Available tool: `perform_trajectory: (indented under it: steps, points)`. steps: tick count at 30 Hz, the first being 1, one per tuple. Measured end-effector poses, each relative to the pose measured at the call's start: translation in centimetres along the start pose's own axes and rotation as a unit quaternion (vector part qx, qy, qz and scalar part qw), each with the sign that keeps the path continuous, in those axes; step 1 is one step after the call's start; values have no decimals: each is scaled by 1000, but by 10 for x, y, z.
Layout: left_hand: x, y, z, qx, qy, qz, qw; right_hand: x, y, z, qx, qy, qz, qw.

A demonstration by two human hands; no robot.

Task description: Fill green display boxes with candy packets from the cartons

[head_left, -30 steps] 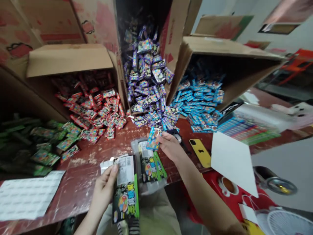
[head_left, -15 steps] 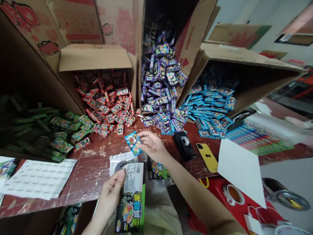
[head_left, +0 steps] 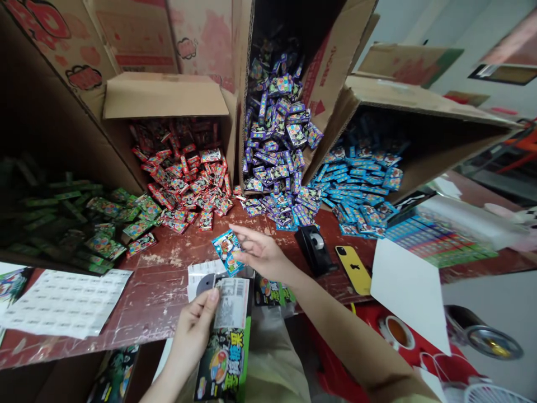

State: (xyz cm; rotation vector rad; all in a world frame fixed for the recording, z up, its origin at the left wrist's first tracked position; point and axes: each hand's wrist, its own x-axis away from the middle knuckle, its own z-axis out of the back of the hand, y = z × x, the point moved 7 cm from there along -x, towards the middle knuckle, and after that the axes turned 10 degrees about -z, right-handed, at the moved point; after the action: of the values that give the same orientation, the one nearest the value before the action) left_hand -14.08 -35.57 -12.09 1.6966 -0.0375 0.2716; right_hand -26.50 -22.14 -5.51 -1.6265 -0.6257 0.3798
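My left hand (head_left: 193, 326) is closed on the top of a tall black and green bag (head_left: 226, 347) with a white barcode label, held upright over my lap at the table's near edge. My right hand (head_left: 260, 253) pinches a small blue candy packet (head_left: 227, 252) just above the bag's mouth. More black and green bags (head_left: 272, 292) lie on the table under my right wrist. Behind the hands, tipped cardboard boxes spill packets: green ones (head_left: 104, 224), red ones (head_left: 184, 179), purple ones (head_left: 277, 145) and blue ones (head_left: 356, 179).
A black tape dispenser (head_left: 314, 249) and a yellow phone (head_left: 353, 269) lie right of my right hand. A white label sheet (head_left: 62, 302) lies at the left, a white card (head_left: 409, 291) at the right. A red stool with a cup (head_left: 396, 333) stands below the table.
My right hand has carried the blue packet from beside the purple pile down and left to the bag's mouth. My left hand has kept hold of the bag. The camera view shifted left.
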Motion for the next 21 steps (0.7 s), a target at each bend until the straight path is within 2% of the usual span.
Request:
perform_trajectory:
  steps: [4,9,14,16,19,21]
  points:
    - [-3,2,6,-24,1,2,1000,6,2,3,84,-31,-14,996]
    - [-3,-1,5,-31,-21,8,999,12,-5,13,134,1,11,991]
    - [1,2,-4,-31,-18,9,999,10,4,-1,171,-78,-34,982]
    - [1,4,-5,-29,-9,4,1000,8,5,0,170,-56,-27,983]
    - [1,2,-4,-17,-9,7,1000,11,0,-1,205,5,26,978]
    - [1,1,-3,-4,-2,12,1000,15,1,-11,220,-7,54,974]
